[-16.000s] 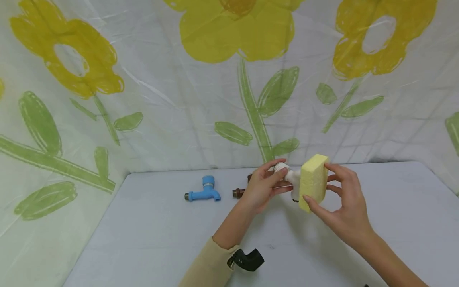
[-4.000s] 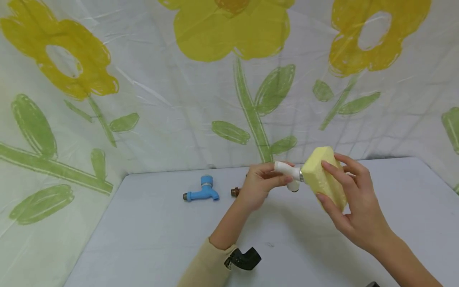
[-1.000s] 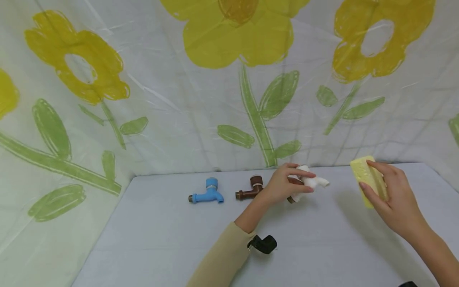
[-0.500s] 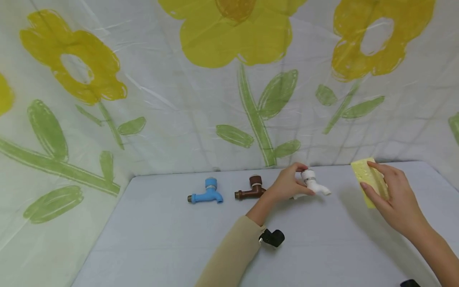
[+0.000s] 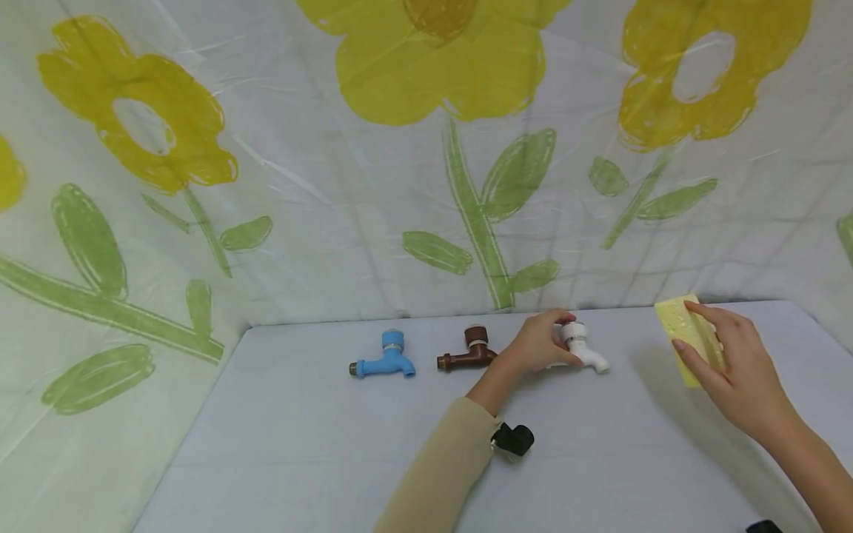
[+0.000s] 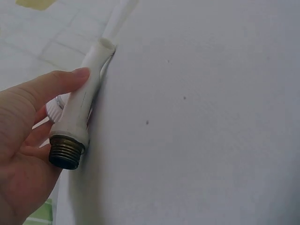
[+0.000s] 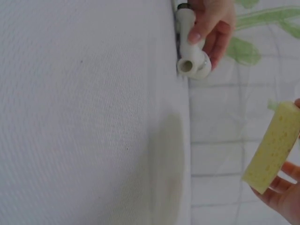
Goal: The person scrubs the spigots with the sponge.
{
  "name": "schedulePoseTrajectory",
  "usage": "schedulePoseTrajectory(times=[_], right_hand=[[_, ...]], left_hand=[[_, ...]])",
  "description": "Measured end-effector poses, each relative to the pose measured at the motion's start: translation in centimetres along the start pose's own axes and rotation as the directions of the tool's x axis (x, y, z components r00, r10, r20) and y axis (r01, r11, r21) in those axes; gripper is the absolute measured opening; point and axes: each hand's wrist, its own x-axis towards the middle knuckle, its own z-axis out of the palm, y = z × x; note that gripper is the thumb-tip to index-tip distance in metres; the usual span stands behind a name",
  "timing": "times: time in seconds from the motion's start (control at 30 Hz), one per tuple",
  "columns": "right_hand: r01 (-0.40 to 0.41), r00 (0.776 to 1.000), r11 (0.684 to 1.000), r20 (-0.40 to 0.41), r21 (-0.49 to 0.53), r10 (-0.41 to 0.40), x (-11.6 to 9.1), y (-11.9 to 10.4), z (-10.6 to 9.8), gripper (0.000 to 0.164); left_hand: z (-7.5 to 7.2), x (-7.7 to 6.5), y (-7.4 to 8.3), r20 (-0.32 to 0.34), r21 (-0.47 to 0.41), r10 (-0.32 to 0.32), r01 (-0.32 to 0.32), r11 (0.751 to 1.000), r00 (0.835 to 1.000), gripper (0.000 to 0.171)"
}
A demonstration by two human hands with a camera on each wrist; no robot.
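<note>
A white plastic faucet (image 5: 588, 358) stands knob up at the back of the table, and my left hand (image 5: 538, 343) grips its body. In the left wrist view the thumb lies along the white pipe, above the dark threaded brass end (image 6: 65, 152). Its spout opening (image 7: 186, 65) faces the camera in the right wrist view. Off to the right, my right hand (image 5: 741, 370) holds a yellow sponge (image 5: 681, 329) between thumb and fingers, raised over the table and apart from the faucet. The sponge's pitted face shows in the right wrist view.
A blue faucet (image 5: 388, 361) and a brown faucet (image 5: 466, 360) lie in a row left of the white one; my left hand covers the brown one's spout. The table (image 5: 300, 451) has a pale cover. A flower-printed sheet (image 5: 320, 244) hangs behind it.
Earlier the sponge pressed on the raised white faucet, which was turned between wipes. Since then the sponge has moved away right, and my left hand has lowered the faucet beside the brown one.
</note>
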Motion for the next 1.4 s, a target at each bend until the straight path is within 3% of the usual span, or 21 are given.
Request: schedulePoseTrajectory(times=[0.37, 0.53, 0.7, 0.97, 1.4], right_hand=[[-0.004, 1.0, 1.0, 0.008, -0.005, 0.004, 0.1, -0.2, -0.2, 0.05], [0.017, 1.0, 1.0, 0.009, -0.007, -0.017, 0.1, -0.4, -0.1, 0.05], [0.037, 0.999, 0.999, 0.02, 0.025, -0.037, 0.2, -1.1, 0.6, 0.051], [0.116, 0.993, 0.993, 0.023, 0.03, -0.117, 1.1, -2.6, 2.1, 0.054], [0.14, 0.983, 0.985, 0.105, 0.099, -0.15, 2.6, -6.4, 5.2, 0.056]], left_hand=[[-0.5, -0.5, 0.0, -0.017, 0.094, -0.004, 0.005, 0.996, 1.0, 0.076], [-1.4, -1.5, -0.2, -0.017, 0.014, -0.004, 0.004, 1.0, 1.0, 0.076], [-3.2, -3.4, -0.1, -0.046, -0.042, 0.016, -0.018, 0.999, 0.999, 0.073], [-6.4, -6.8, -0.9, -0.159, -0.093, 0.07, -0.085, 0.992, 0.985, 0.065], [-11.0, -12.2, -4.1, -0.307, -0.064, 0.019, -0.041, 0.997, 0.952, 0.057]])
